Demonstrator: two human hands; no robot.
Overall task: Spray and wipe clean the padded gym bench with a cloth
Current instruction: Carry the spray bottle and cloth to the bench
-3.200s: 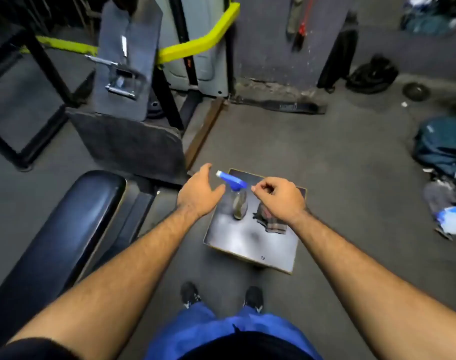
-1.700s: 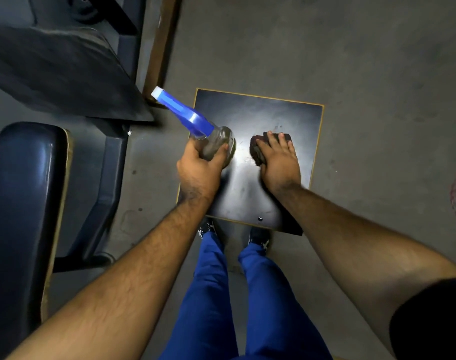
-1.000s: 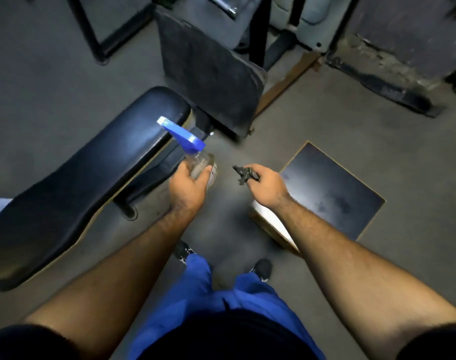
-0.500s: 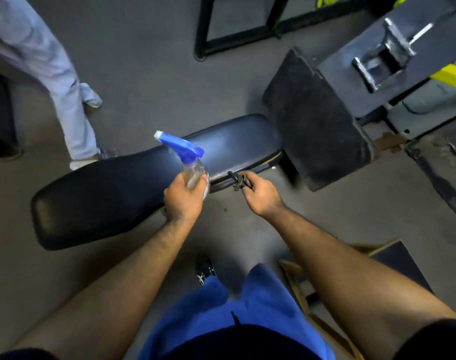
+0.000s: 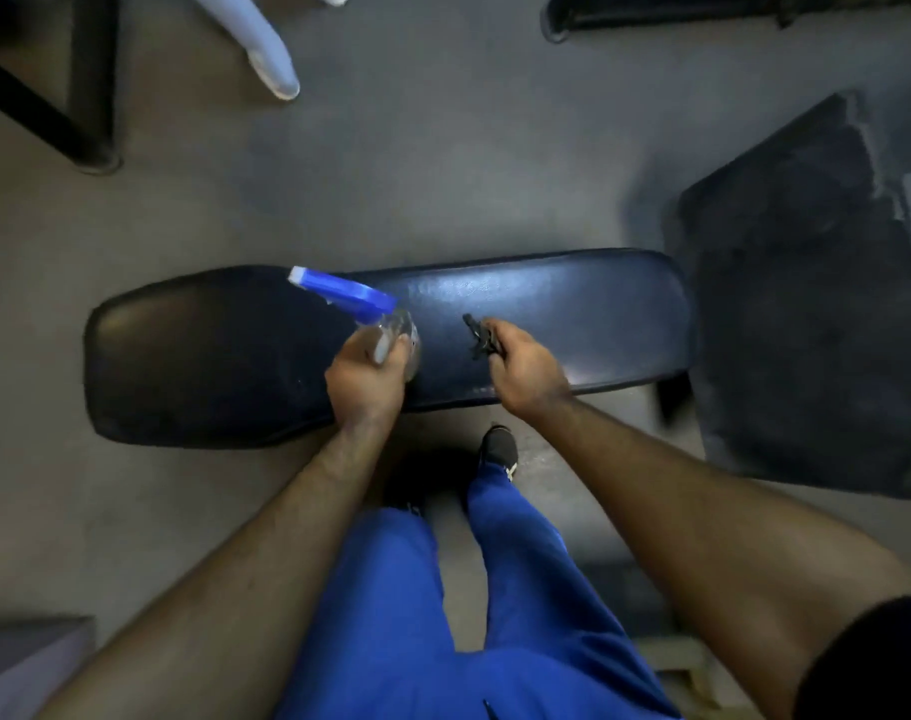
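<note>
The dark blue padded bench (image 5: 573, 309) lies crosswise in front of me, running left to right. My left hand (image 5: 365, 381) grips a clear spray bottle (image 5: 391, 337) with a blue trigger head, its nozzle aimed left over the bench's middle. My right hand (image 5: 526, 366) is closed around a small dark cloth (image 5: 477, 337), bunched up, with only a bit sticking out above the fist. Both hands hover over the near half of the pad.
A worn black pad (image 5: 806, 304) of another machine stands just right of the bench. Another person's light trouser leg and shoe (image 5: 266, 54) are at the top left beside a black metal frame (image 5: 53, 111). My blue-trousered legs (image 5: 443, 589) stand close to the bench.
I picked up the bottle and cloth from the low black platform, turned left and stepped up to the bench. Both hands now hang directly over the pad, and the view looks straight down.
</note>
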